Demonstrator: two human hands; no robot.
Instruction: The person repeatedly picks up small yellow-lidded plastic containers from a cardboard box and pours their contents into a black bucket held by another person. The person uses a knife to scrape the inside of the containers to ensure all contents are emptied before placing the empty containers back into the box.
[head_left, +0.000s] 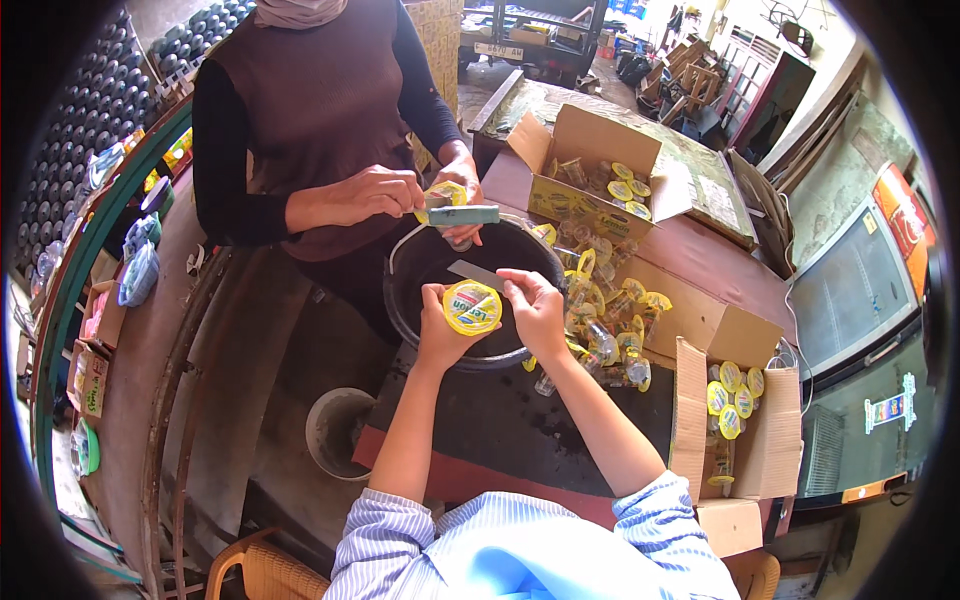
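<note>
My left hand (437,338) is closed around a plastic cup (472,307), its yellow-rimmed printed film lid turned up toward me. Between the fingers of my right hand (538,312) is a flat grey metal blade (476,273), its free end pointing left just beyond the cup. Both hands are over the near part of a black bucket (420,265). Across from me, a co-worker's hands (375,195) hold another yellow-rimmed cup (441,197) and a teal-handled tool (463,215) above the bucket's far rim.
Several clear cups with yellow rims (610,315) lie heaped right of the bucket. An open carton (590,195) of cups stands behind them, another carton (745,450) at the near right. A pale pail (335,430) stands lower left; a glass-fronted cabinet (850,290) is at far right.
</note>
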